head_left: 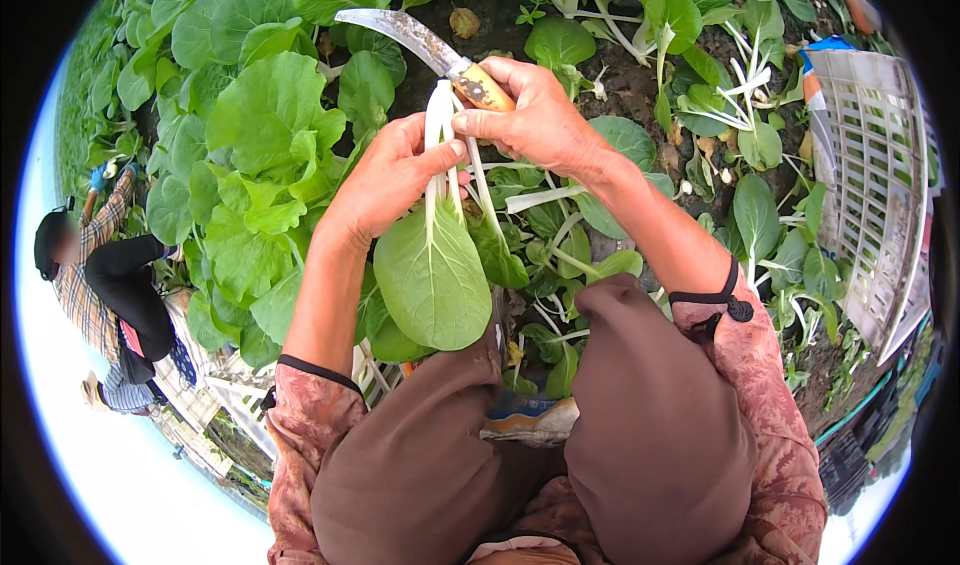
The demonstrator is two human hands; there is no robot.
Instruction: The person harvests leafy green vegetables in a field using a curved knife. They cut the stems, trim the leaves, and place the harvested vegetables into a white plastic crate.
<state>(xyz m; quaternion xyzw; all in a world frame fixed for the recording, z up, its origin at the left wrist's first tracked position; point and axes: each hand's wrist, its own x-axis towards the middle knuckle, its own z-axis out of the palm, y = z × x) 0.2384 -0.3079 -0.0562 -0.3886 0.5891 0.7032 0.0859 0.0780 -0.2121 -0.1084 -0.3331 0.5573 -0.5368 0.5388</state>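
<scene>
My left hand (400, 170) grips a leafy green cabbage plant, like bok choy (432, 280), by its white stalks. Its broad leaves hang down above my knees and the stalk base points up. In my right hand (535, 115) is a sickle-shaped knife (405, 37), held by its short yellowish wooden handle. The curved, stained blade points to the far left, away from the stalks. My right thumb and fingertips meet the plant near the stalk base, where one stalk (478, 170) stands apart from the others.
Rows of leafy greens (270, 115) grow at the left and far side. Cut leaves and stalks (740, 95) lie on the soil at the right. A white plastic crate (875, 185) stands at the far right. At the left edge a co-worker (110, 275) in a checked shirt crouches.
</scene>
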